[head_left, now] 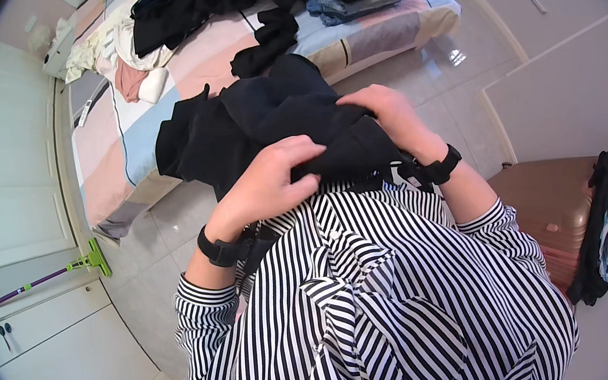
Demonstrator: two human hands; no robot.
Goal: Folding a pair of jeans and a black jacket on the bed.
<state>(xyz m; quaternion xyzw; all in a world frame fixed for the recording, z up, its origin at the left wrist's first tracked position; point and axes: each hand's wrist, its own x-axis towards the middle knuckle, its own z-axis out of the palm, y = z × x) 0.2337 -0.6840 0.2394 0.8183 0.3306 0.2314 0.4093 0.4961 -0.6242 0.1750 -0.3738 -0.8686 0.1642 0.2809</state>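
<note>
Striped shirt (423, 321) on the wearer, nearest. Black garment (271, 121) bunched before the waist, toward the bed (187, 74). Left hand (271, 177) curled on its near part, right hand (389, 117) over its right side; whether either grips, cannot tell. Judged soft, limp, light, unbreakable; best held by opposite edges.

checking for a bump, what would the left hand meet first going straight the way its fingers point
The left hand would first meet the bunched black fabric garment at its fingertips; beyond that, probably the bare right hand, though depth is unclear.
</note>
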